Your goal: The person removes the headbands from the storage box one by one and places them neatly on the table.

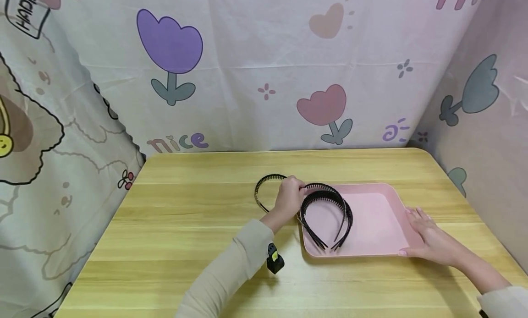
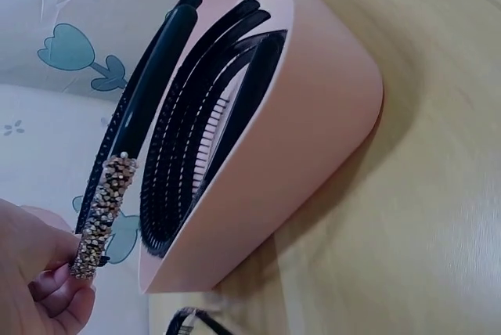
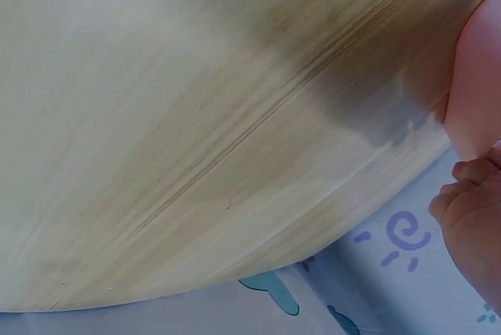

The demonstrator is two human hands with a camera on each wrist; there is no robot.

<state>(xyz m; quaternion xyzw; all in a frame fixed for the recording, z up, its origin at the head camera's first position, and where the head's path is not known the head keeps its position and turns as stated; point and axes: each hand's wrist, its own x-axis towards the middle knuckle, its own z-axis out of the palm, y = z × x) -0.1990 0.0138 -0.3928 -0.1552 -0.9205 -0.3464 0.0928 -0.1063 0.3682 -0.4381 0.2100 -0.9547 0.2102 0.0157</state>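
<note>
My left hand (image 1: 290, 194) pinches a black toothed headband (image 2: 153, 88) by its stretch of glittering beads. That headband is raised over the left part of a pink tray (image 1: 375, 217). Below it, several black toothed headbands (image 2: 184, 135) lie nested in the tray, against its left end. Another dark headband (image 1: 256, 189) lies on the table left of the tray, partly hidden behind my left hand. At the tray's right end, my right hand (image 1: 431, 240) rests with extended fingers along the rim and the thumb near the front corner.
The wooden table (image 1: 173, 235) extends left and in front of the tray. Printed cloth (image 1: 247, 43) hangs behind the table and on both sides. A small black device (image 1: 275, 259) sits at my left wrist.
</note>
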